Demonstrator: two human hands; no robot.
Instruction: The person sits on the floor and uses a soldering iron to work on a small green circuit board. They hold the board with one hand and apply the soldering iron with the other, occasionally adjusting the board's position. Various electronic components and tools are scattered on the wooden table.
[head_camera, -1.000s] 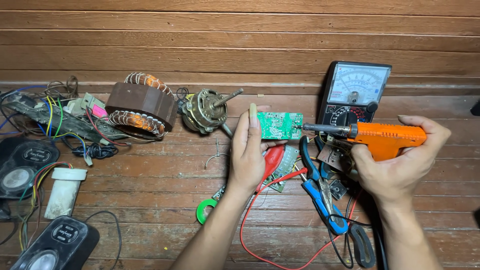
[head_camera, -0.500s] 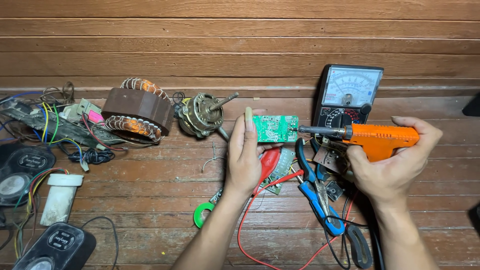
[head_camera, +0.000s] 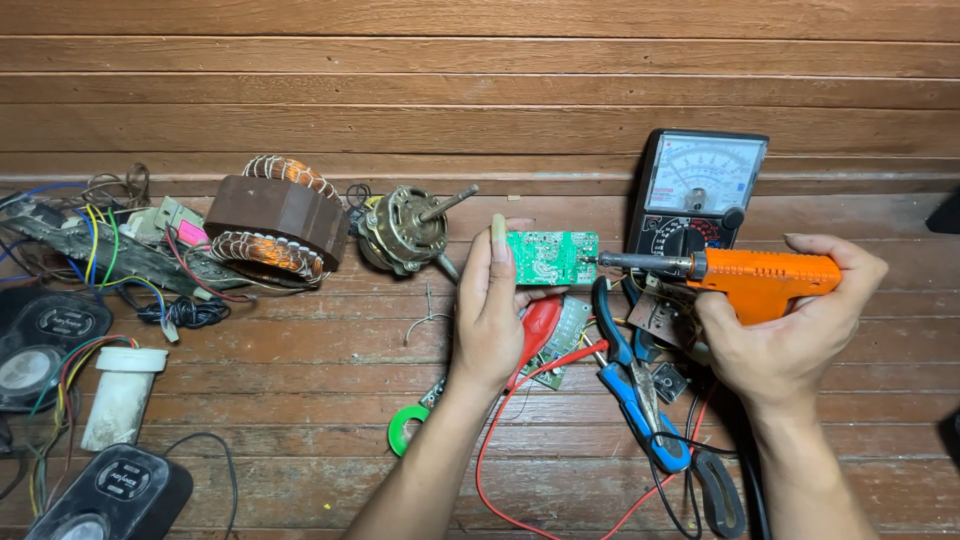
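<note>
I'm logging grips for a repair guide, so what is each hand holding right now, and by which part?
The left hand pinches the green circuit board by its left edge. The right hand grips the orange soldering gun by its handle.

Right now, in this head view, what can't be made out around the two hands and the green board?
- Small green circuit board: its left edge is covered by the left hand.
- Orange soldering gun: its grip is wrapped by the right hand; tip contact with the board is too small to tell.
- Blue-handled pliers: its head is partly hidden under clutter.
- Black analog multimeter: its lower part is hidden behind the gun.
</note>
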